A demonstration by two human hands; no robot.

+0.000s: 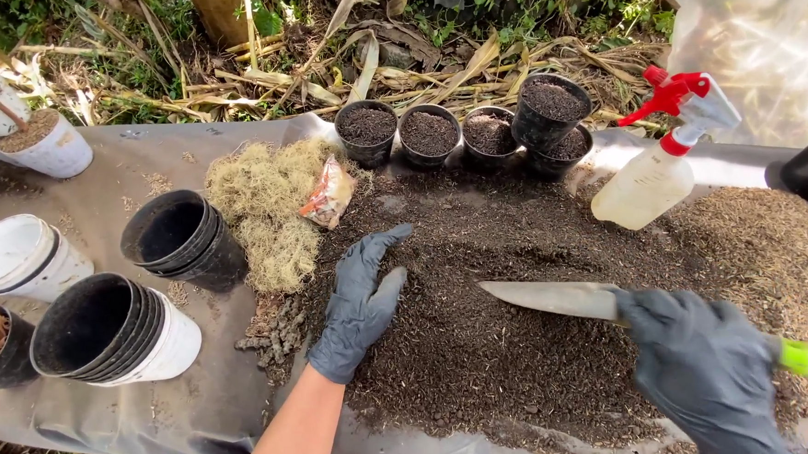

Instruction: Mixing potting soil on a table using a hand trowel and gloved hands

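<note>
Grey steel trowel (555,299) in right hand's (702,368) closed grip; left hand (360,303) flat, empty on dark soil (484,343).

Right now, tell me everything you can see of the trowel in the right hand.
The trowel has a long, narrow, pointed metal blade, dull grey and smeared with soil, and a bright green handle whose end sticks out past the right hand. That hand, in a dark grey glove, grips it where blade meets handle. The blade lies nearly flat, tip pointing left toward the gloved left hand, just over or on the dark soil pile; whether it touches the soil is unclear.
</note>
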